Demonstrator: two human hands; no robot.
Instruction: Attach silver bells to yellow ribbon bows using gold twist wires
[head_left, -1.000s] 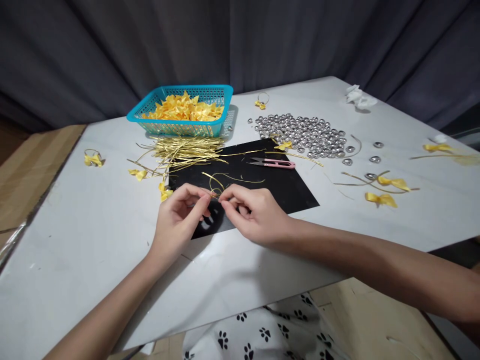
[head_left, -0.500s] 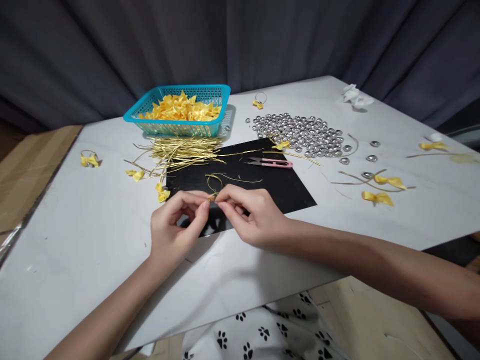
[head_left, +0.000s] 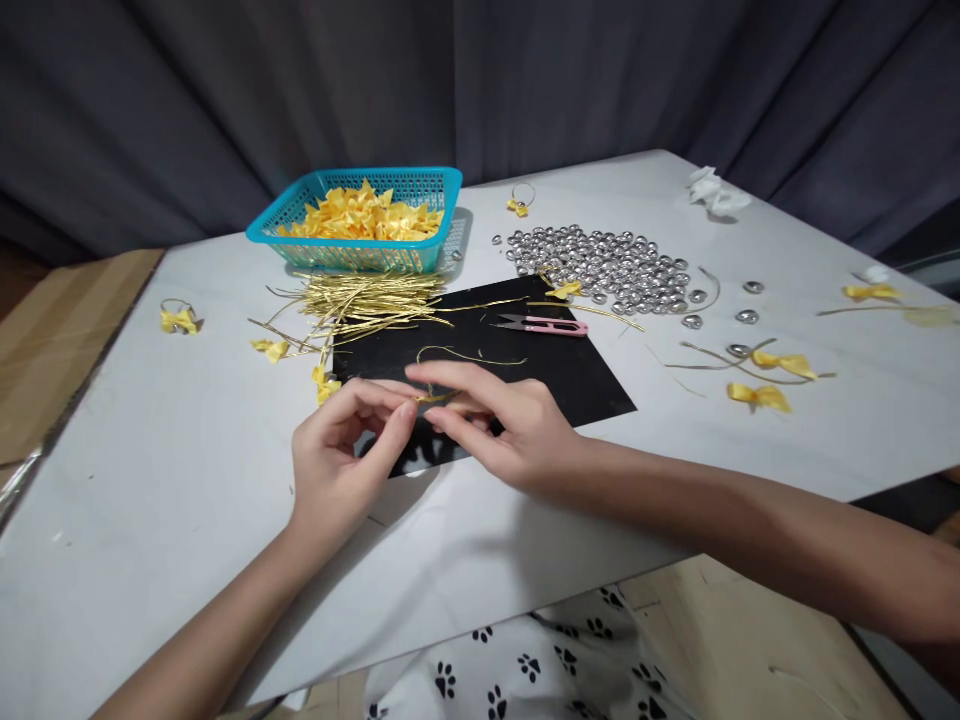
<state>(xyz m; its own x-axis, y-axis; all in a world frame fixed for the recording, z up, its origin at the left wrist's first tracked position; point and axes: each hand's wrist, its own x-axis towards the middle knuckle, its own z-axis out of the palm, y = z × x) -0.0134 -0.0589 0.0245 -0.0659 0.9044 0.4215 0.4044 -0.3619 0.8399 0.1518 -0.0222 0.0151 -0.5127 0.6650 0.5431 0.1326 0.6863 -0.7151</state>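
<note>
My left hand (head_left: 349,435) is pinched shut on a thin gold cord (head_left: 429,398), thumb against fingertips, above the black sheet. My right hand (head_left: 502,415) is just beside it with thumb and index finger apart. Its index finger reaches over the cord toward the left fingertips; the other fingers are partly hidden. A thin tail of the gold cord (head_left: 480,357) curves out over the sheet behind the hands. Farther back on the black sheet (head_left: 592,385) lie pink-handled thread snips (head_left: 546,325).
A blue basket (head_left: 352,258) of yellow bows stands behind a bundle of gold cords (head_left: 371,298). Silver beads (head_left: 600,265) are heaped at the back right. Loose yellow bows (head_left: 759,397) and cords lie at the right. A finished-looking bow loop (head_left: 178,318) sits at the left.
My right thumb and index finger have parted from their pinch, and the index finger has stretched left over the cord. My left hand keeps its pinch, shifting slightly left.
</note>
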